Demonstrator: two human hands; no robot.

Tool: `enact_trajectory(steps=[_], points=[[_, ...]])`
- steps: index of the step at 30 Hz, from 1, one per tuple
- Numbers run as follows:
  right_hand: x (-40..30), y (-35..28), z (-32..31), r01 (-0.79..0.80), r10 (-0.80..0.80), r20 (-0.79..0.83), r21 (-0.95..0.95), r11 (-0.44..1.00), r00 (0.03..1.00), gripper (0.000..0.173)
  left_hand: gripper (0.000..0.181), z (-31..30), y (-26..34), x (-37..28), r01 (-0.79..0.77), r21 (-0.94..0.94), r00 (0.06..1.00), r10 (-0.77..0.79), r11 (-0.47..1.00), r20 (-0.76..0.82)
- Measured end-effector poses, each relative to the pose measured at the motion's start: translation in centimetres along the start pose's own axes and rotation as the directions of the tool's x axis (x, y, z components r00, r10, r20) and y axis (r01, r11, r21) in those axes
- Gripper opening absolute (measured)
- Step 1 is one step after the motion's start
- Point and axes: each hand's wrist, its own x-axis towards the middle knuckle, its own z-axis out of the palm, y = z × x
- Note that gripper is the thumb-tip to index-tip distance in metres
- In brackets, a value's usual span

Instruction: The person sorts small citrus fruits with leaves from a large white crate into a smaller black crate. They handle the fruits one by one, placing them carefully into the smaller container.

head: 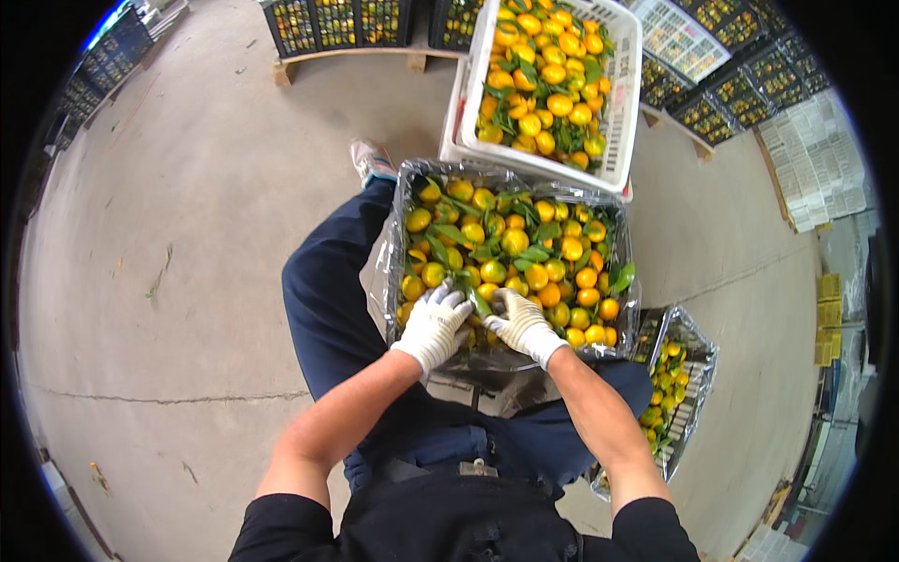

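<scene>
Before me stands a crate lined with clear plastic film [635, 309], filled with green-orange mandarins [515, 242] and their leaves. Both my hands wear pale striped work gloves and reach into the near part of this crate. My left hand [437, 324] lies on the fruit at the near left, fingers pointing away from me. A hand's width to its right, my right hand [521, 323] bends its fingers down among the mandarins. A green leaf [480, 303] shows between the two hands. The fingertips are partly hidden, so whether either hand grips a fruit cannot be told.
A white plastic crate [621, 105] of leafy mandarins rises just beyond, stacked on another. By my right knee sits a film-lined crate [692, 414], partly filled with mandarins. Black crates [337, 28] of fruit stand on wooden pallets behind. Leafy debris [160, 274] lies on the concrete floor.
</scene>
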Motion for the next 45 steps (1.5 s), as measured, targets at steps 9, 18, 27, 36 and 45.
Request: enact_trajectory(steps=[9,18,27,36,45], points=[[1.9,-1.4,1.0,-0.070,0.081,0.020,-0.330,0.941,0.996,0.051,0.037,-1.3,-1.4,5.2,-0.027,-0.152,0.899,-0.042,0.988,-0.435],[11.1,-1.1,-14.7,0.007,0.028,-0.489,0.068,0.998,0.872,0.037,0.071,0.0,-7.6,12.9,0.391,0.059,0.890,-0.362,0.918,-0.278],[26.1,-0.9,-19.8,-0.198,0.142,-0.688,-0.003,0.980,0.712,0.058,0.065,-4.2,-6.6,12.2,0.265,-0.212,0.930,-0.307,0.941,-0.200],[26.1,2.6,-22.6,-0.144,-0.255,-0.587,-0.547,0.825,0.769,0.056,0.055,-4.6,-12.0,1.6,0.385,-0.892,0.733,-0.666,0.237,0.139],[2.1,-6.7,-1.3,0.155,-0.108,-0.110,0.681,0.716,0.988,0.052,0.047,-2.2,-12.8,2.6,0.284,-0.915,0.847,-0.522,0.285,0.099]])
